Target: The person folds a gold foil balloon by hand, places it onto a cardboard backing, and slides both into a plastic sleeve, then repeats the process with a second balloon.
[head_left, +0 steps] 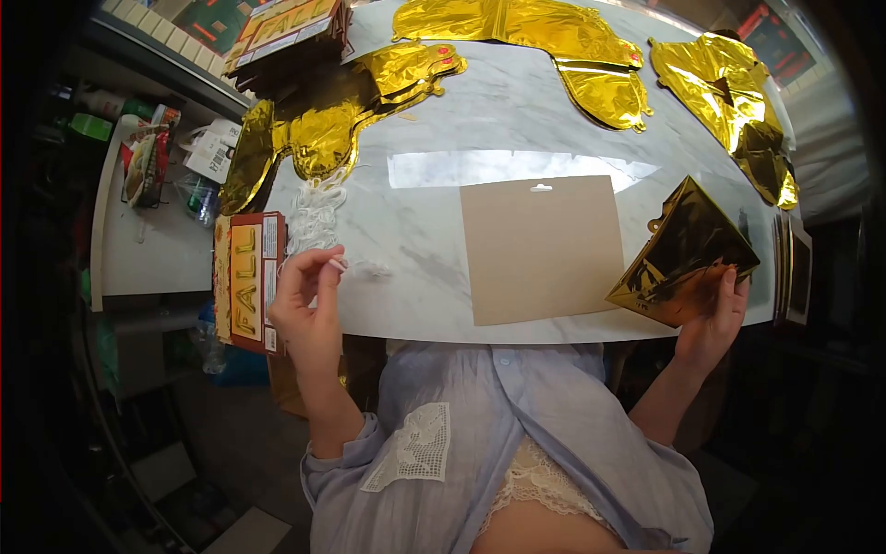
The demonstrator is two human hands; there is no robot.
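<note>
My left hand (310,300) is raised over the table's near left side, thumb and forefinger pinched on what looks like an end of white string. A loose tangle of the white string (317,217) lies just beyond it. At the right, my right hand (715,323) grips the lower corner of a folded gold foil balloon (688,254), held tilted with its small tab to the left. Between the hands a brown cardboard sheet (543,249) with a hanging slot near its top edge lies flat.
More flat gold foil balloons lie at the back left (323,115), back middle (517,23) and back right (720,88). Printed FALL packs stand stacked (286,37) at the far left, with another FALL pack (245,282) at the left edge. A cluttered shelf (152,249) adjoins the marble-patterned table (415,305).
</note>
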